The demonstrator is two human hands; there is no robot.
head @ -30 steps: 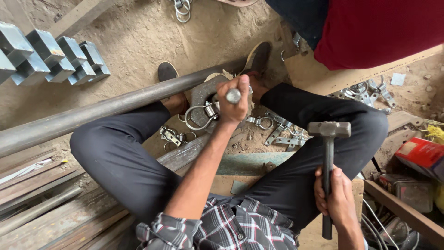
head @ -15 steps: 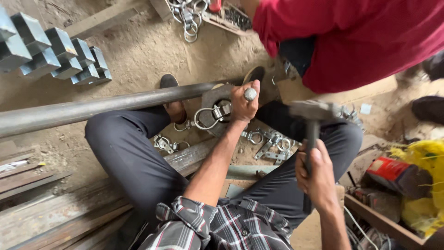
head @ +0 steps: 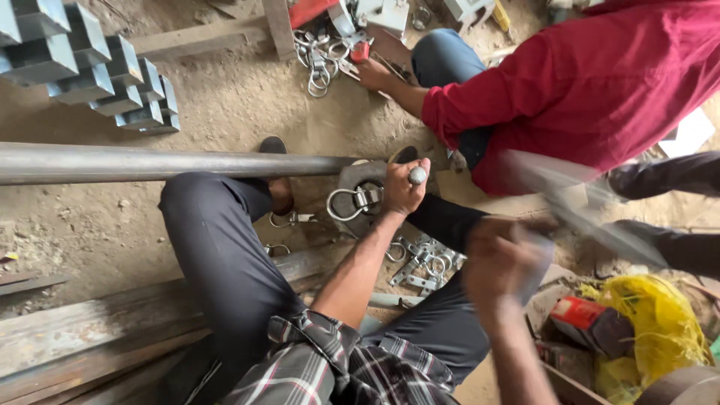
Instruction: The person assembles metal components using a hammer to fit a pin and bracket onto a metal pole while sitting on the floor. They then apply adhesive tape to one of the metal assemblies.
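Observation:
My left hand (head: 403,191) is closed around a short steel punch (head: 417,175), held upright over a metal ring fitting (head: 351,202) that rests on a grey block between my feet. My right hand (head: 501,262) grips the handle of a hammer (head: 577,206); both are blurred, with the hammer raised to the right. More loose metal fittings (head: 424,262) lie on the ground between my legs.
A long steel pipe (head: 150,163) crosses in front of my knees. Grey square tube pieces (head: 82,67) are stacked at top left. A person in a red shirt (head: 592,82) crouches opposite, a hand (head: 375,73) among ring fittings (head: 321,56). A yellow bag (head: 652,322) and a red box (head: 589,319) lie at right.
My right hand has swung the hammer up and to the right, now blurred. My left hand stays on the punch. The view has tilted up, showing more of the person in red.

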